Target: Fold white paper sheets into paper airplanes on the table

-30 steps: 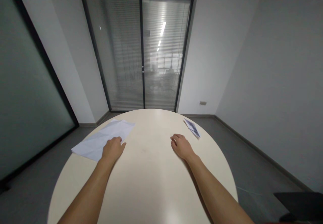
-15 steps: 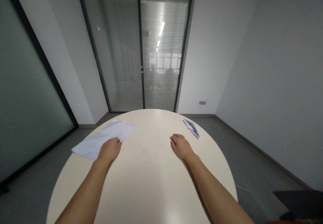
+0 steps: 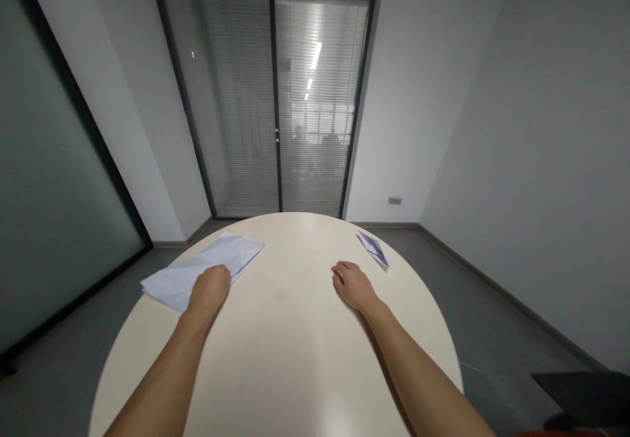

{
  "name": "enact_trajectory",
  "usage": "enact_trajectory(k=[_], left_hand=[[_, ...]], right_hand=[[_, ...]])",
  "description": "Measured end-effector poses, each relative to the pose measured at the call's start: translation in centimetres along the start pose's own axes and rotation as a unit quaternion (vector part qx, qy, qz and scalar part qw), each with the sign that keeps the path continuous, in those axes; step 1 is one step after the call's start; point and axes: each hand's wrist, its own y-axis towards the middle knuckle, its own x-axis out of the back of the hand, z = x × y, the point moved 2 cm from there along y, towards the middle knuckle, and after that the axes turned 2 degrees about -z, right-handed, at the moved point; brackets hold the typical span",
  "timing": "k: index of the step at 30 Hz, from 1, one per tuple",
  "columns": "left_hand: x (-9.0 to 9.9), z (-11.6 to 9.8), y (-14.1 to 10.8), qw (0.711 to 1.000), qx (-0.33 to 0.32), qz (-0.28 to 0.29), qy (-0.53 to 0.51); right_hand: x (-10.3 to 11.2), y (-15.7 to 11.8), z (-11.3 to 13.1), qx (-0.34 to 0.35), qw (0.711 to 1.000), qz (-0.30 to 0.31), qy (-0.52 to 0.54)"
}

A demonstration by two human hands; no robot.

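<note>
A creased white sheet of paper (image 3: 216, 256) lies at the left of the round table, its near right edge slightly raised. My left hand (image 3: 211, 286) is closed at that edge, thumb side down on the paper; its fingertips are hidden beneath the hand. To the right, my right hand (image 3: 352, 283) rests on the tabletop with loosely curved fingers, thumb apart from them, and nothing in it. Beyond it, near the far right rim, sits a small folded paper (image 3: 374, 249) with a dark printed patch, not touched by either hand.
The cream round table (image 3: 280, 352) spreads under both forearms. Behind it stand a dark-framed glass partition with blinds (image 3: 236, 115) and a grey wall with a socket (image 3: 395, 201). A dark flat object (image 3: 585, 394) shows at the lower right.
My left hand has shifted slightly left and its fingers have closed further at the paper's edge. The sheet has moved a little and its near edge has risen. My right hand stays still.
</note>
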Motion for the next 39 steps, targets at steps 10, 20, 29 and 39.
enact_trajectory(k=[10,20,29,39], left_hand=[[2.5,-1.3,-1.5,0.996,0.059,-0.022,-0.07],[5.3,-6.4,-4.1,0.988,-0.042,-0.099,-0.11],[4.3,-13.6,-8.4,0.955,-0.252,0.078,-0.134],[2.9,-14.3,-9.2,0.891,-0.342,0.054,-0.292]], right_hand=[[0.1,0.0,0.3,0.0,1.0,0.001,-0.002],[0.3,-0.2,0.7,-0.001,1.0,0.0,-0.001],[3.2,0.6,3.1,-0.015,0.986,-0.147,0.075],[-0.6,-0.5,4.5,0.013,0.997,0.079,0.009]])
